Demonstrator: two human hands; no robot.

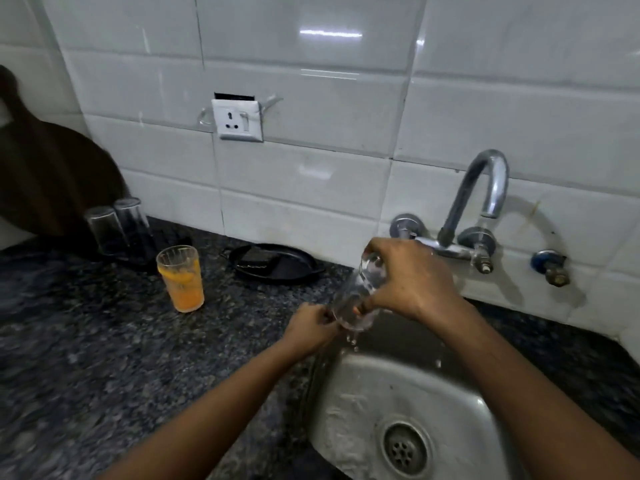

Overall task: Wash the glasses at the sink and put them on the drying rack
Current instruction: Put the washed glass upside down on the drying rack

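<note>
A clear glass is tilted mouth-down over the left edge of the steel sink, dripping water. My right hand grips its upper part. My left hand pinches its lower rim. Two clear glasses stand upside down on a dark drying rack at the back left of the counter. A glass smeared with orange residue stands upright on the counter in front of the rack.
A chrome tap arches from the tiled wall above the sink, with a second small valve to its right. A black dish lies by the wall. A dark wooden board leans at the far left. A wall socket sits above the counter.
</note>
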